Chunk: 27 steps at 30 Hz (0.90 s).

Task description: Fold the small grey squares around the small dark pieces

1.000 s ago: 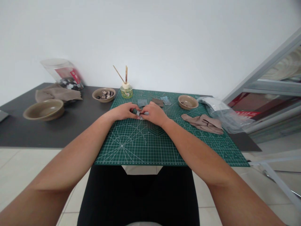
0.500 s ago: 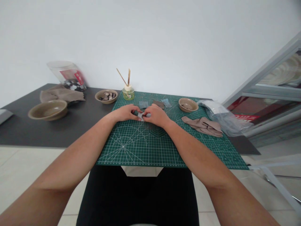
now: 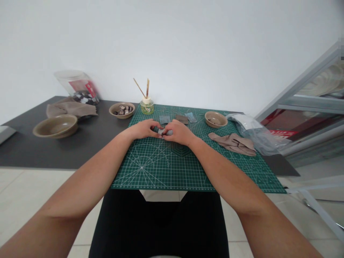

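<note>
My left hand point(image 3: 143, 129) and right hand point(image 3: 179, 132) pinch a small grey piece point(image 3: 162, 132) together, toward the far edge of the green cutting mat point(image 3: 161, 168), whose printing I cannot read.

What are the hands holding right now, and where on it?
Both the left hand and right hand pinch a small grey-blue piece between fingertips, one at each end.

Bare forearms (no sleeves), black clothing below.

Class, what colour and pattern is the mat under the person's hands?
The cutting mat is dark green with a white grid and guide lines, seen in the head view.
</note>
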Available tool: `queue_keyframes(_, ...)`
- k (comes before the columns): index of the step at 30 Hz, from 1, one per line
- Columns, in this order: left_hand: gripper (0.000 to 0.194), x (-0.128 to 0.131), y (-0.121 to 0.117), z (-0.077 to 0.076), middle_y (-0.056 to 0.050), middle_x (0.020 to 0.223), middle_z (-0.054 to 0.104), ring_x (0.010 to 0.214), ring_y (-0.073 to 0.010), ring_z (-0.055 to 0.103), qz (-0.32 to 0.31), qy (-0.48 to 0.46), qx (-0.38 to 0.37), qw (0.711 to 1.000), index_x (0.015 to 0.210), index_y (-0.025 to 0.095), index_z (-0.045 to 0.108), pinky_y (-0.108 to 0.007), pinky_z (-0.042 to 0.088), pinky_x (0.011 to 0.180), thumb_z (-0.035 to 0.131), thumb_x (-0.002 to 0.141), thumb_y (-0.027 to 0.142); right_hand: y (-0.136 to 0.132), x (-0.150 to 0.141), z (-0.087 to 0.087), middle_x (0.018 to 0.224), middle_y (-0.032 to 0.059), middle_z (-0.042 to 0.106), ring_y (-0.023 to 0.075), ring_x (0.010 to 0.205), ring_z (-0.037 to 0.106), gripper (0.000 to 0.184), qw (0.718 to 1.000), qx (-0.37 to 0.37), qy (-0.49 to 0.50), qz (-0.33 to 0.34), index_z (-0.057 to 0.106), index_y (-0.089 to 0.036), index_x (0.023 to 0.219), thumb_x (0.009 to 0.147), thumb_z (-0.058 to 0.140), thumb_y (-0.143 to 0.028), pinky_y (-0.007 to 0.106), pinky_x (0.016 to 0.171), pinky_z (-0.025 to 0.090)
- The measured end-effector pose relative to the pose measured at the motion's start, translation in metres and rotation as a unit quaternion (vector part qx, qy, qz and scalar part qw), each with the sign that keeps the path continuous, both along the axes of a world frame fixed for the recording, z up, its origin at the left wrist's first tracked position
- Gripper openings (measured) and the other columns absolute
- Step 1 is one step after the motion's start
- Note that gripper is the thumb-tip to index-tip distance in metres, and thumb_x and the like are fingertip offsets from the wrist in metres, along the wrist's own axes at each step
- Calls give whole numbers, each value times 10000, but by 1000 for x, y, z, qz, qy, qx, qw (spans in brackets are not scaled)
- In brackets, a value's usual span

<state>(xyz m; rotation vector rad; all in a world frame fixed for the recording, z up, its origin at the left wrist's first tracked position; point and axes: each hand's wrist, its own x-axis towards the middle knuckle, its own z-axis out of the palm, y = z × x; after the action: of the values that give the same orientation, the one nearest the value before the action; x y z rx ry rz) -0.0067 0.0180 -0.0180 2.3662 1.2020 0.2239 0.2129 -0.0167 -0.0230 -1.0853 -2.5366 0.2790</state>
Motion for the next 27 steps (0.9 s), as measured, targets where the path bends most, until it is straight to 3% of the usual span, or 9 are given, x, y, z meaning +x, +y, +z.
queue_keyframes(10, 588, 0, 1, -3, -29, 902, 580, 842, -220, 565, 17, -3, 4, 1000, 1096, 256, 772, -320, 420, 802, 751, 676, 668, 3, -4, -7, 957, 72, 770, 202, 901, 585, 113, 1000, 18, 2, 0, 782, -155, 919, 900, 733, -256, 329, 870, 370)
queue_keyframes(19, 606, -1, 1, -2, -39, 961, 605, 870, -225, 564, 8, 3, -4, 1000, 1167, 264, 759, -320, 415, 811, 728, 705, 654, 3, 4, -1, 865, 46, 743, 191, 852, 575, 69, 1000, -3, -5, -9, 779, -168, 854, 854, 748, -230, 315, 831, 364)
queue_keyframes(27, 604, 2, -2, 1, -37, 927, 590, 850, -226, 564, 18, 4, -2, 1000, 1104, 245, 766, -323, 420, 791, 736, 678, 671, 6, -3, -8, 918, 68, 736, 200, 898, 566, 100, 1000, 19, 9, -17, 774, -159, 893, 889, 738, -252, 322, 857, 377)
